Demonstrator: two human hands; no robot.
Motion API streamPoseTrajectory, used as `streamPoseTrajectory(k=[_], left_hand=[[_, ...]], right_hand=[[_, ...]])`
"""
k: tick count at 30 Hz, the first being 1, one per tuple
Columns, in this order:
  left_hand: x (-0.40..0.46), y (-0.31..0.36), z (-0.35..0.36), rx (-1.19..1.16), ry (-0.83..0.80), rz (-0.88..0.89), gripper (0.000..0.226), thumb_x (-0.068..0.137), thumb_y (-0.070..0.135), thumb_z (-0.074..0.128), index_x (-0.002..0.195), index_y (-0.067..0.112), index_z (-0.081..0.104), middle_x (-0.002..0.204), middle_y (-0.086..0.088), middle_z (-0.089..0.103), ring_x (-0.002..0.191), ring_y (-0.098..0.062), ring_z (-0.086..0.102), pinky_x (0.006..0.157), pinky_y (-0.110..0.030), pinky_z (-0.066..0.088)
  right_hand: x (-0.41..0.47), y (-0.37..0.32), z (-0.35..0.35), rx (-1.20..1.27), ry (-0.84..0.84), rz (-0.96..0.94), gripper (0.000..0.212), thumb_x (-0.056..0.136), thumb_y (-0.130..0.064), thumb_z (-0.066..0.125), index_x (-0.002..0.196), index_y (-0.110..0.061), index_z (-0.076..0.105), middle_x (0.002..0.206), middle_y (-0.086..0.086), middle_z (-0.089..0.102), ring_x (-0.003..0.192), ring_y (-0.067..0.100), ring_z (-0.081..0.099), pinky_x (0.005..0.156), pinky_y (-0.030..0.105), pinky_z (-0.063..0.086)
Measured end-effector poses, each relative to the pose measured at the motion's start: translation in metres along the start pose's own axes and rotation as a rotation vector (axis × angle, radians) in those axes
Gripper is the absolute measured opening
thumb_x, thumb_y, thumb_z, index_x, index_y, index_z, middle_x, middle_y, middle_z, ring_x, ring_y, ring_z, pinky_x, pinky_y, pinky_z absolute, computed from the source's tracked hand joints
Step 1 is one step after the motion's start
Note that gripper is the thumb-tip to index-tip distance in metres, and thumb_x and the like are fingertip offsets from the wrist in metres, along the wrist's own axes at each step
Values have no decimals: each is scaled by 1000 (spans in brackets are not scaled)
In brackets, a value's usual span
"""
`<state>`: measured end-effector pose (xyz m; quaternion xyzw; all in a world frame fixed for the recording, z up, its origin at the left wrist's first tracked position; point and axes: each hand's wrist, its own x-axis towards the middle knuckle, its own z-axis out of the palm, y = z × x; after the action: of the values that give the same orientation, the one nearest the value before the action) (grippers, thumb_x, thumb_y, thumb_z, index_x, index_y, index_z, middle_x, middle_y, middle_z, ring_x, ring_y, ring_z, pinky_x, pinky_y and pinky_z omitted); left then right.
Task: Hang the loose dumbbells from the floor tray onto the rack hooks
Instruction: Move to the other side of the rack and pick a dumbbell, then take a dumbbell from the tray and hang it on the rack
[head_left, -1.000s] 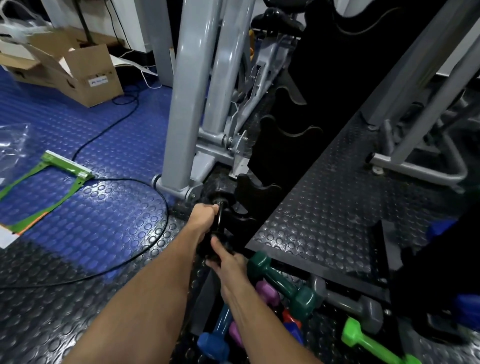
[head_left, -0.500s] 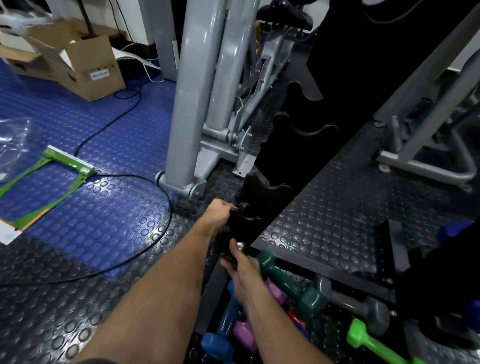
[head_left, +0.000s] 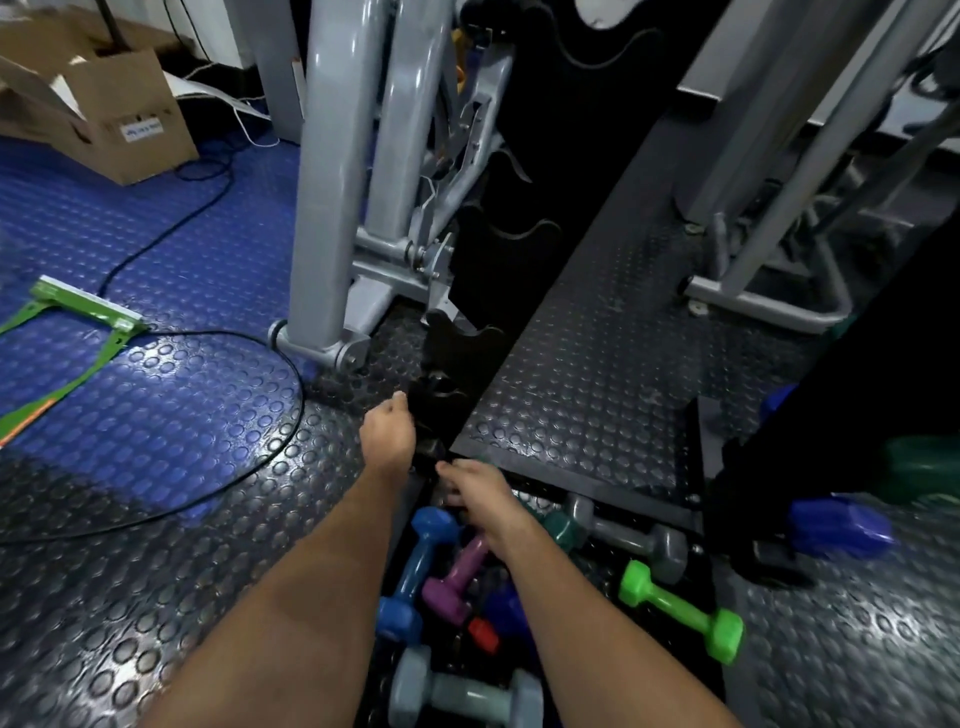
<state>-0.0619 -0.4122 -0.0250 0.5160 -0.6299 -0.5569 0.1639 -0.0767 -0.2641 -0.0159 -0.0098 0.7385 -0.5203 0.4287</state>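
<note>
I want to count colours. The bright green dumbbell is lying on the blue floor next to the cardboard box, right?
Not quite. The head view shows the bright green dumbbell lying in the floor tray with the other dumbbells, near the right hand, far from the cardboard box.

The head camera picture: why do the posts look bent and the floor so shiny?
Head view: wide-angle lens bows the grey posts; overhead light glares off the studded floor; motion blur smears the blue dumbbell at right; the black rack near both hands sinks into shadow.

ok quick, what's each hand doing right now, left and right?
Left hand: beside the black dumbbell at the lowest rack hook; grip cannot be told.
Right hand: fingers curled at that dumbbell's near end, apparently holding it.
</note>
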Motion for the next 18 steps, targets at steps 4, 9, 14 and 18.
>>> streamPoseTrajectory(k=[4, 9, 14, 18], left_hand=[[-63, -1, 7, 53, 92, 28, 30, 99, 22, 55, 121, 5, 66, 120, -19, 68, 114, -38, 62, 98, -41, 46], [-121, -8, 26, 120, 198, 58, 38, 93, 9, 60, 130, 5, 57, 138, -8, 52, 115, -28, 57, 88, -36, 43], [-121, -50, 68, -40, -105, -172, 16, 76, 25, 56, 82, 16, 68, 91, -11, 75, 88, -35, 72, 84, -46, 59], [-121, -67, 96, -86, -244, -279, 15, 78, 16, 54, 82, 14, 68, 69, -10, 71, 62, -29, 66, 71, -42, 57]], right_hand=[[-18, 19, -29, -268, 143, -96, 28, 90, -34, 73, 113, -19, 77, 107, -3, 77, 100, 16, 70, 99, 39, 56], [-39, 56, -87, -576, 456, -123, 39, 86, -32, 72, 124, -24, 69, 127, 4, 62, 113, 24, 63, 100, 34, 51], [-38, 88, -123, -447, 435, 16, 71, 80, -41, 84, 142, -23, 55, 134, 9, 63, 118, 26, 62, 98, 31, 49], [-25, 100, -122, -318, 383, 10, 72, 71, -44, 91, 133, -33, 56, 124, 3, 68, 109, 18, 66, 98, 30, 53]])
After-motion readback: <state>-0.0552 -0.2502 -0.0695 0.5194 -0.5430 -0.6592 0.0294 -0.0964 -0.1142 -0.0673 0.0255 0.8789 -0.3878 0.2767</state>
